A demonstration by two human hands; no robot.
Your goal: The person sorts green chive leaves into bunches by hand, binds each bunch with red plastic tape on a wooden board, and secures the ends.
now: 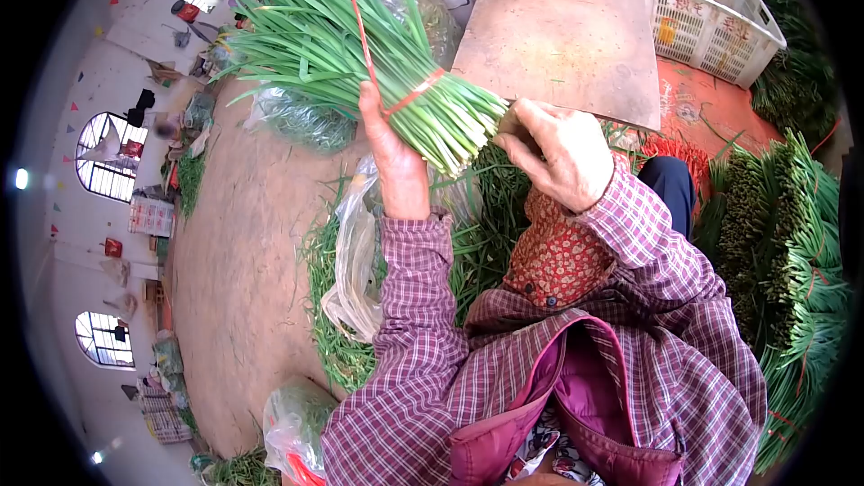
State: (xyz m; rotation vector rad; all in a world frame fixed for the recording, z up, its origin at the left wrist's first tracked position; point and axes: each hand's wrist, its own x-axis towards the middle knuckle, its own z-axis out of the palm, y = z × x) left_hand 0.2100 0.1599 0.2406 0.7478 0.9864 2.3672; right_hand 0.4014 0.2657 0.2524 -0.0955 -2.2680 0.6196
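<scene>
A large bundle of long green stalks (351,54) is held up at the upper middle, its pale cut ends toward the right. A red band (417,93) goes around it near those ends, and a loose red strip (362,27) lies across the leaves. My left hand (396,157) is wrapped round the bundle from below, thumb up against the stalks. At the cut ends, my right hand (565,148) has its thumb and index finger brought together by the stalk tips; whatever they pinch is too small to make out.
A wooden board (562,45) lies ahead, with a white plastic crate (711,36) behind it to the right. Banded green bundles (814,270) are stacked at the right. Clear plastic bags (355,261) and loose green leaves (346,351) lie on the floor.
</scene>
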